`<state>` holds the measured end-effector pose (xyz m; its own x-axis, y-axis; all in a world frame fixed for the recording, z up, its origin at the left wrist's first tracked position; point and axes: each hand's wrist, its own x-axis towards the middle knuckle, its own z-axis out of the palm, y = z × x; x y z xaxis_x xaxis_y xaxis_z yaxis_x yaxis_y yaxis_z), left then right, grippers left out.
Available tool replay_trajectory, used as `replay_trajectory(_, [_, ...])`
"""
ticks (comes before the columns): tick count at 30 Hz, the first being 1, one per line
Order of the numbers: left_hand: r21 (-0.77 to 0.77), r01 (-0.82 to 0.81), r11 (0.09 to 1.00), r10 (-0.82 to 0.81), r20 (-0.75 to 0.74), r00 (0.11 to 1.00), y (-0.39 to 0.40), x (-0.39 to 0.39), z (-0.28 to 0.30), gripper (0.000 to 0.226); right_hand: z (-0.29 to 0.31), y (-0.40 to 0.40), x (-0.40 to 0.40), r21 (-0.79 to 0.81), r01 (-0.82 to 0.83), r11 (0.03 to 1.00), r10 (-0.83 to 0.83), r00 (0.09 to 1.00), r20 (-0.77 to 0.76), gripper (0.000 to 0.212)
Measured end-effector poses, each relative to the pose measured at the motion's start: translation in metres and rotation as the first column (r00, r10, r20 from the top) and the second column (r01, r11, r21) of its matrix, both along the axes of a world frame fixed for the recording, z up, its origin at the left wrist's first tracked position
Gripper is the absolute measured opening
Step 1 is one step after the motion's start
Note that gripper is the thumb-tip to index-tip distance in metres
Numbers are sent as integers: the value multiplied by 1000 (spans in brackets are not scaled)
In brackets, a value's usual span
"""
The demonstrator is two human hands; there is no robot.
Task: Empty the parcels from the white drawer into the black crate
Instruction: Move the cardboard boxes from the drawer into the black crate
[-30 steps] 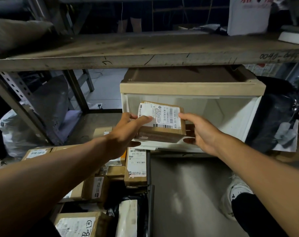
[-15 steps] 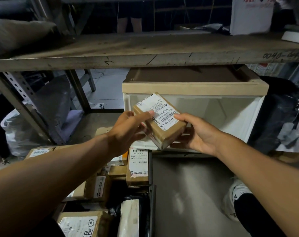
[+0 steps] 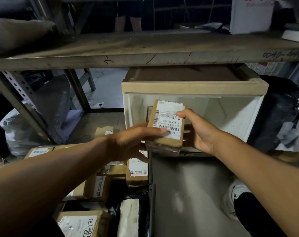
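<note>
I see the brown parcel [image 3: 165,124], white label up, held in front of the white drawer [image 3: 230,117]. My right hand [image 3: 201,132] grips its 3 o'clock edge, thumb curled on the label; my left hand [image 3: 128,142] pinches the 7 o'clock corner. The black crate [image 3: 151,199] of boxes sits at 7 o'clock, below the wooden shelf [image 3: 145,52].

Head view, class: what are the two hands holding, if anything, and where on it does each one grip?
A brown parcel. The left hand grips its lower left edge; the right hand grips its right side, thumb on the label.
</note>
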<state>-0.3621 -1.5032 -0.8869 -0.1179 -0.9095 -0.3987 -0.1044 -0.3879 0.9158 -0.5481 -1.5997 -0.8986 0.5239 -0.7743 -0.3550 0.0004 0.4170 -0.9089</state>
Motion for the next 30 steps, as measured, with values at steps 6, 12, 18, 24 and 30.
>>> replay_trajectory(6, [-117,-168,979,169,0,986,-4,6,9,36,6,-1,-6,46,112,993,-113,993,19,24])
replay_trajectory(12, [-129,-304,944,304,-25,952,-6,11,11,47,7,-1,-2,100,184,978,-192,978,78,23])
replay_trajectory(18, [13,-201,979,201,12,979,0,10,9,41,1,-3,-14,145,-102,984,112,992,-64,68])
replay_trajectory(24, [-42,-354,934,354,9,935,1,19,15,37,-1,1,-12,160,-219,962,228,973,-42,66])
replay_trajectory(30, [-131,-417,900,404,-113,908,-1,15,12,46,-2,4,-3,108,-147,983,149,989,-12,57])
